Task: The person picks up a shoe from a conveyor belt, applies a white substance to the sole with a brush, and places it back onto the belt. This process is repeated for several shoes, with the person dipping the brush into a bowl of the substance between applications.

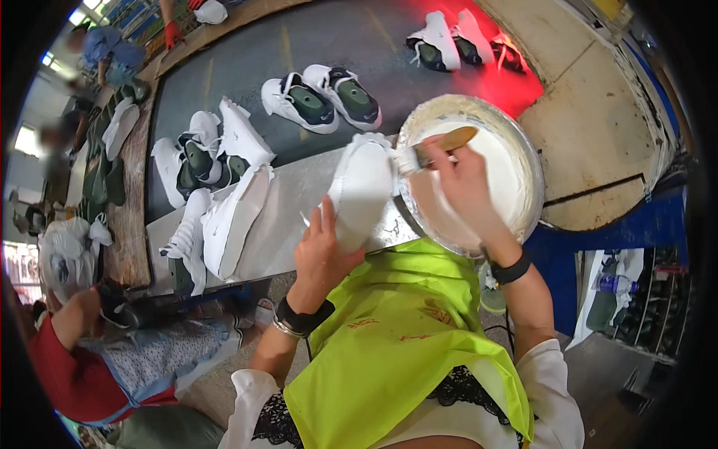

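Observation:
My left hand (323, 253) grips a white shoe upper (364, 187) near its lower end, its pale underside turned up. In my right hand (465, 179) is a flat brush with a wooden handle (456, 138). The brush's pale bristles (406, 161) are at the shoe's right edge, seemingly touching it. Below the brush stands a round metal bowl (532, 161) of white liquid, its rim crusted with dried residue. Two white uppers, one laced (187, 236) and one on its side (238, 223), lie on the metal ledge left of my left hand.
A dark conveyor belt (247, 67) carries several white shoes with green lasts inside, including a pair (321, 97) in the middle. Red light falls on shoes at the far right. A worn board (591, 97) lies right of the bowl. Co-workers are at the left, one in a red sleeve (60, 367).

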Tool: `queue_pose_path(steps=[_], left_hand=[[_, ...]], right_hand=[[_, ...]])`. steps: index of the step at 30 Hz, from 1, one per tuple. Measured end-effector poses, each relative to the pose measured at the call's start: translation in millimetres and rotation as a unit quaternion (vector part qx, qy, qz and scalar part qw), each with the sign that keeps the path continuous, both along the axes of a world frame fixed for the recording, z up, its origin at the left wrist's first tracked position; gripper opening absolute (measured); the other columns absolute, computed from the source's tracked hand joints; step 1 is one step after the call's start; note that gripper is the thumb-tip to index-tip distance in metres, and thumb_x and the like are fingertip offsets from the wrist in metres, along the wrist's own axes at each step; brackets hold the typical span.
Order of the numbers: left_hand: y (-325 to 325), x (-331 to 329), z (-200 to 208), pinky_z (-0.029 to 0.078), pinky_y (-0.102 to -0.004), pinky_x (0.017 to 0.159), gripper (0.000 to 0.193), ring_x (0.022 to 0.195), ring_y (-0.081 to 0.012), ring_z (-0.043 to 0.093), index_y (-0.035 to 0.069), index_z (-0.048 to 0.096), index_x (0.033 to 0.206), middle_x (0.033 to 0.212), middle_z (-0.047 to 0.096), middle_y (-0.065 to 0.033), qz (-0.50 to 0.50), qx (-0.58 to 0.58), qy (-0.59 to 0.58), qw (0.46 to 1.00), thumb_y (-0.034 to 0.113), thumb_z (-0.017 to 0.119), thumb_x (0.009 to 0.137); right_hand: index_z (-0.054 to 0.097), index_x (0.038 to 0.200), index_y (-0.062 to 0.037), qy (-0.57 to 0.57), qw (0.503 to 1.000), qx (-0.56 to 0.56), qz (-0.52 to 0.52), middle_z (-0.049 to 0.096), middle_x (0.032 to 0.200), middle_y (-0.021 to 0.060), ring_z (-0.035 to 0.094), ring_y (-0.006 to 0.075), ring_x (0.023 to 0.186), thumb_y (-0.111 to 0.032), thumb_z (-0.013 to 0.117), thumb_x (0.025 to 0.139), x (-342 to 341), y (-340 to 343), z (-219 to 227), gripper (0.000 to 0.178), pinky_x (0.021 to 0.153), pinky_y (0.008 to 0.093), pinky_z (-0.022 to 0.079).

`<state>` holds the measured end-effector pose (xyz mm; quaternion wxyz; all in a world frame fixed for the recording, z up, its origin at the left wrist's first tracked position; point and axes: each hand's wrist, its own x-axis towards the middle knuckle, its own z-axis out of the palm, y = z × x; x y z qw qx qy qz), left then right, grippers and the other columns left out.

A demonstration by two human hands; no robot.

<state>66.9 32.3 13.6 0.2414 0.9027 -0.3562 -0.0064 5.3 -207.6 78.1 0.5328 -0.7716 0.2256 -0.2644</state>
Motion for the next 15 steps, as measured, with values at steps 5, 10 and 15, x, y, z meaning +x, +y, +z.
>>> queue_pose_path(steps=[5, 10, 15], left_hand=[[-3, -6, 5, 0.053, -0.0414, 0.074, 0.108, 0.099, -0.0395, 0.06, -0.001, 0.023, 0.146, 0.124, 0.05, -0.0212, -0.003, 0.022, 0.018, 1.0, 0.026, 0.082, 0.06], [13, -3, -6, 0.052, -0.0433, 0.079, 0.111, 0.103, -0.0416, 0.058, -0.001, 0.02, 0.146, 0.128, 0.048, -0.0238, 0.003, -0.031, 0.046, 0.998, 0.027, 0.083, 0.06], [24, 5, -12, 0.055, -0.0419, 0.072, 0.115, 0.098, -0.0389, 0.061, 0.0, 0.017, 0.148, 0.129, 0.049, -0.0212, 0.034, -0.044, 0.059, 0.997, 0.029, 0.083, 0.058]], right_hand=[[0.065, 0.096, 0.0043, 0.012, 0.996, -0.019, 0.086, 0.065, 0.077, 0.0217, 0.067, 0.0301, 0.073, -0.021, 0.06, 0.091, 36, 30, -36, 0.027, 0.066, 0.036, 0.05], [0.065, 0.1, 0.0043, 0.046, 0.998, -0.035, 0.002, 0.067, 0.079, 0.0105, 0.061, 0.0125, 0.071, -0.016, 0.059, 0.093, 58, 4, -30, 0.022, 0.066, 0.0286, 0.051], [0.064, 0.099, 0.0038, 0.047, 0.976, -0.213, -0.002, 0.066, 0.076, 0.0163, 0.065, 0.0237, 0.067, -0.013, 0.057, 0.093, 5, 60, -45, 0.019, 0.064, 0.0335, 0.05]])
